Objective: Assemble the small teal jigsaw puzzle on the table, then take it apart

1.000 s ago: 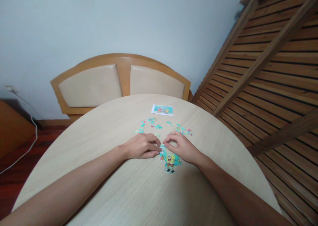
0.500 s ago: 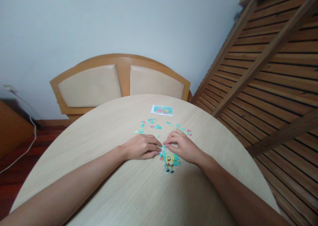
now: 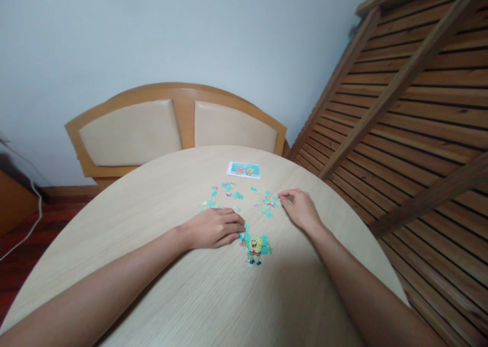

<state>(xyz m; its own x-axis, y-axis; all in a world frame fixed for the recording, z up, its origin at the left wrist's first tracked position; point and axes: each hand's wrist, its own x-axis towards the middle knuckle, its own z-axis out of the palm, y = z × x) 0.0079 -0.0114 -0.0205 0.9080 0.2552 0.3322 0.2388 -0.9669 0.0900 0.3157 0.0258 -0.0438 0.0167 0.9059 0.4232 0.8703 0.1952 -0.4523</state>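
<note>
The left hand (image 3: 213, 228) lies flat on the round worktop (image 3: 183, 291), fingers (image 3: 233, 224) laid close together, their tips touching the upper left edge of the joined part of the puzzle (image 3: 254, 245), a small patch with a yellow cartoon figure on a turquoise ground. The right hand (image 3: 301, 209) is out to the right among the loose pieces (image 3: 267, 204); its thumb and forefinger are drawn together at the tips near one piece, but whether a piece is pinched between them cannot be told at this size. More loose pieces lie scattered in a band beyond both hands, and a small printed picture card (image 3: 244, 169) sits farther off, near the far edge of the worktop. As I judge it, the step in hand is choosing and lifting one piece from the scatter while the other hand steadies the joined patch. To do it well, the steadying hand should press lightly and straight down, so the joined pieces do not slide or spring apart; the picking hand should take the piece by its edges and lift it clear of its neighbours rather than drag it. Comparing its colour and outline with the card and the open edge of the patch first would save trial fits.
</note>
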